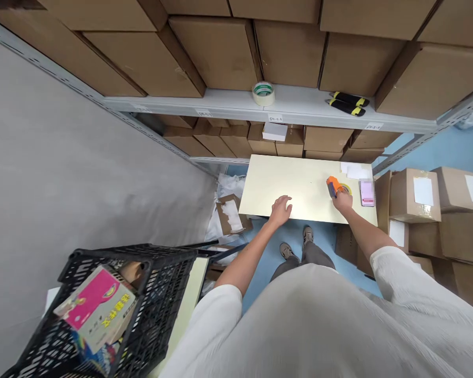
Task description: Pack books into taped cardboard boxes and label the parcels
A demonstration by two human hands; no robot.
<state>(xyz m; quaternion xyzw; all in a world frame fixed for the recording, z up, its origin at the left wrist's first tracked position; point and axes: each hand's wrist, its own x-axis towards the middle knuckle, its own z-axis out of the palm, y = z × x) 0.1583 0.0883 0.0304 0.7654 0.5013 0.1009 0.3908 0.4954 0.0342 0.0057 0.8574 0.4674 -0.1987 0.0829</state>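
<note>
My right hand (342, 201) is closed around an orange tape dispenser (333, 184) at the right part of the pale table (287, 181). A yellow tape roll (346, 188) shows just beyond the knuckles. My left hand (280, 211) is at the table's near edge with its fingers apart and slightly curved, holding nothing. To the right of the dispenser lies a phone (367, 193) with a pink screen. White papers (357, 170) lie at the table's far right corner.
Behind the table, a metal shelf (299, 105) bears cardboard boxes, a masking tape roll (263, 94) and black-yellow tools (347, 104). Cartons (415, 195) are stacked at right. A black crate (157, 299) with books (96, 310) stands at lower left, near an open box (233, 214).
</note>
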